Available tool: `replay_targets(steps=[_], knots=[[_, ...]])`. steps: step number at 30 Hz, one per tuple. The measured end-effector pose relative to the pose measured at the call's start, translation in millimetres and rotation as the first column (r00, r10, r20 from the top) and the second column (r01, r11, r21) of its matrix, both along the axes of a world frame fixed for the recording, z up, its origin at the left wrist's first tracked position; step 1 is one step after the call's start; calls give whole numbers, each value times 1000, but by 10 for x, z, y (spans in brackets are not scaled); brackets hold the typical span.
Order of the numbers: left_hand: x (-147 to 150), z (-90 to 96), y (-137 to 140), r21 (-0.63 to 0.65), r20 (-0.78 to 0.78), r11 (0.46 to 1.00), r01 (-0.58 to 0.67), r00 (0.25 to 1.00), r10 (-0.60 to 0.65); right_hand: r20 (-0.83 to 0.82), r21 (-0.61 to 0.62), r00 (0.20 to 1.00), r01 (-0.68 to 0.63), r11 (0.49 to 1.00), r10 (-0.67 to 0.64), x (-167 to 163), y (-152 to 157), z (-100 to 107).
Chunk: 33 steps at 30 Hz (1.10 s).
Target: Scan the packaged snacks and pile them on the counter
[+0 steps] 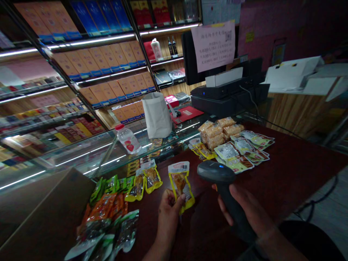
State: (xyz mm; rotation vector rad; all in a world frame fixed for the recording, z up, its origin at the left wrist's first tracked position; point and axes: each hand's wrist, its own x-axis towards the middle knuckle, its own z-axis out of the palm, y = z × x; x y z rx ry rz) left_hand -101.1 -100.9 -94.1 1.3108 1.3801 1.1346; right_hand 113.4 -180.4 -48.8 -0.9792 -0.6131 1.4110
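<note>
Right hand (248, 203) gripped a scanner (217, 173) while the left hand (168, 208) pinched a yellow-edged packet (179, 181), apparently lining up a scan that called for a steady barcode (183, 168).

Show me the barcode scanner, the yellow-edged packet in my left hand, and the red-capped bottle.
Barcode scanner (216, 173), head view: on its rounded front end.
Held yellow-edged packet (179, 182), head view: on the middle of its front.
Red-capped bottle (127, 140), head view: on its body, below the cap.
</note>
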Motion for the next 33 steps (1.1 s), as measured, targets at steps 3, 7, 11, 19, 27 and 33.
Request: replay_targets(steps=[3, 7, 11, 19, 27, 33], knots=[[8, 12, -6, 8, 30, 1000, 4, 1000, -4, 20, 13, 1000, -11, 1000, 11, 11, -21, 36], [12, 18, -10, 17, 52, 1000, 6, 999, -7, 39, 34, 999, -29, 999, 28, 8, -40, 72], [9, 27, -9, 29, 66, 999, 17, 998, -19, 38, 23, 999, -23, 999, 22, 4, -53, 67], [-7, -25, 8, 91, -30, 995, 27, 999, -24, 40, 32, 999, -10, 999, 9, -2, -96, 10], [-68, 14, 83, 265, -181, 962, -59, 977, 110, -29, 23, 998, 60, 998, -59, 277, -182, 3], [193, 49, 267, 189, -60, 977, -95, 992, 108, -138, 42, 985, 110, 993, -103, 679, -213, -23]])
